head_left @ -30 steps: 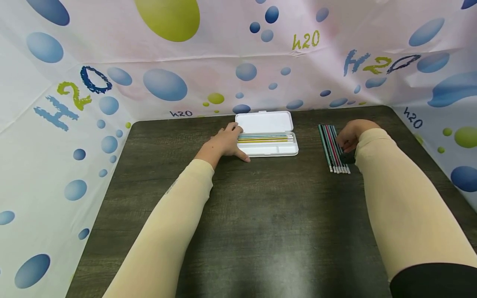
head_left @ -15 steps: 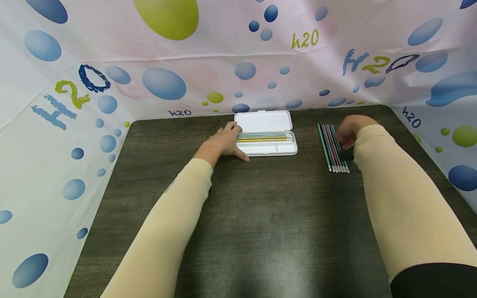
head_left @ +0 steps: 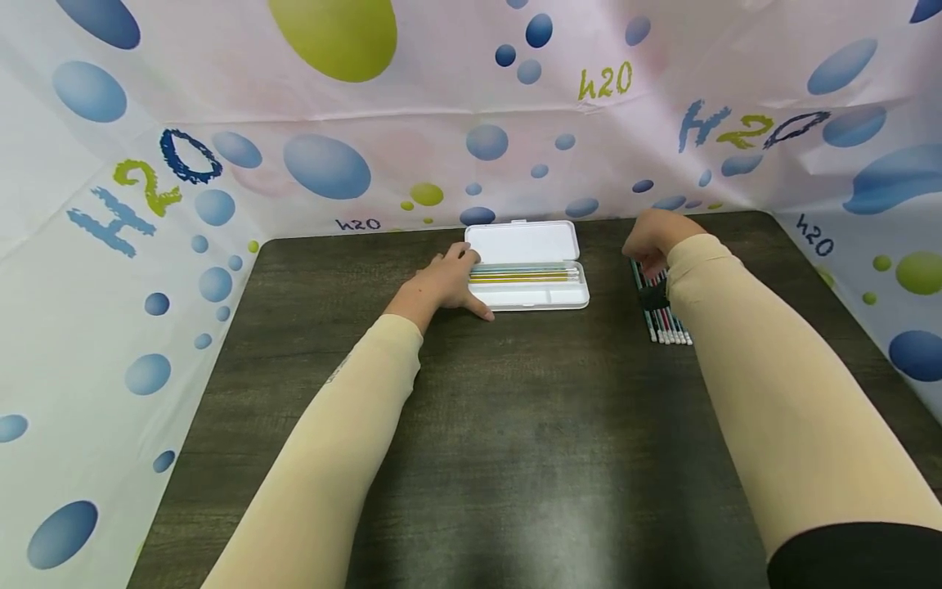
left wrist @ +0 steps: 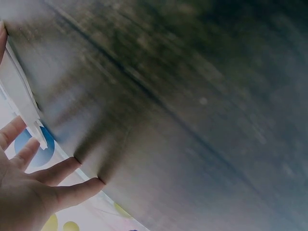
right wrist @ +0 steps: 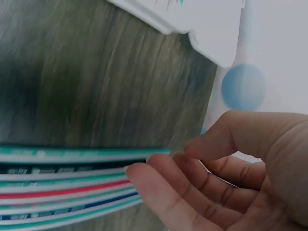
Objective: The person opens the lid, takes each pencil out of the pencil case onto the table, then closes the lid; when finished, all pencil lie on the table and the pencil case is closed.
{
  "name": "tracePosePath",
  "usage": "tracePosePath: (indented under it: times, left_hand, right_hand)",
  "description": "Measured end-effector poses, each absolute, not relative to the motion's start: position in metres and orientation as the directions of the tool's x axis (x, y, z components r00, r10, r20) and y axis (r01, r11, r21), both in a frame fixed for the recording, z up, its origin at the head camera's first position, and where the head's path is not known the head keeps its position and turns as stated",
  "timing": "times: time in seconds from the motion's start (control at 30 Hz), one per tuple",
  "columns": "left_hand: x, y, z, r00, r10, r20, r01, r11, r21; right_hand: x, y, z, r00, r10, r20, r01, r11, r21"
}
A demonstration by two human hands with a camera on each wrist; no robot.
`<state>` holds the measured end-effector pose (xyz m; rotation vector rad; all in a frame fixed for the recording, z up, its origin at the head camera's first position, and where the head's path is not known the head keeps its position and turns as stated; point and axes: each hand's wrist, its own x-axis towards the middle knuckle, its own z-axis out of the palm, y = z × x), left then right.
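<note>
A white pencil case (head_left: 526,298) lies with its lid (head_left: 521,241) raised at the back of the table, several yellow and pale green pencils (head_left: 524,275) inside. My left hand (head_left: 441,282) rests at its left end, fingers spread and thumb by the front corner; the left wrist view shows the fingertips touching the table. To the right, a row of several pencils (head_left: 666,325), green, black, red and blue, lies with white eraser ends nearest me. My right hand (head_left: 655,237) is over their far ends. Its fingertips (right wrist: 137,171) touch the pencil ends, and the thumb is close to the outermost green pencil (right wrist: 86,154).
The dark wood-patterned table (head_left: 515,433) extends toward me. A white sheet (head_left: 412,90) with blue and green bubbles stands along the back and both sides. A dark wrist strap (head_left: 653,296) partly covers the pencil row.
My right hand has moved left across the pencil row, from its right side to the far left ends. The left hand and the pencil case have stayed in place.
</note>
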<state>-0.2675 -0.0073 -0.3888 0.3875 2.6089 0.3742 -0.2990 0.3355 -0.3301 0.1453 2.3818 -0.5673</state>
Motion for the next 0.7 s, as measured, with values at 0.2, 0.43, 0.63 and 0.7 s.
tracePosePath:
  times: [0.2,0.43,0.63,0.7]
  left_hand:
    - [-0.267,-0.008,-0.389,-0.849,0.332,-0.411,0.206,0.924,0.321]
    - [-0.267,-0.010,-0.389,-0.853,0.327,-0.407,0.206,0.927,0.313]
    - [-0.267,-0.009,-0.389,-0.841,0.330,-0.428,0.201,0.926,0.319]
    - [-0.267,-0.009,-0.389,-0.840,0.329,-0.431,0.200,0.927,0.319]
  right_hand:
    - [-0.303,0.316,-0.328,-0.789,-0.063,-0.611,0.211,0.907,-0.366]
    - [-0.306,0.290,-0.327,-0.807,-0.065,-0.587,0.169,0.927,-0.336]
    - [-0.306,0.266,-0.332,-0.836,-0.060,-0.545,0.146,0.934,-0.327]
    - [-0.306,0.257,-0.335,-0.842,-0.068,-0.536,0.121,0.943,-0.310]
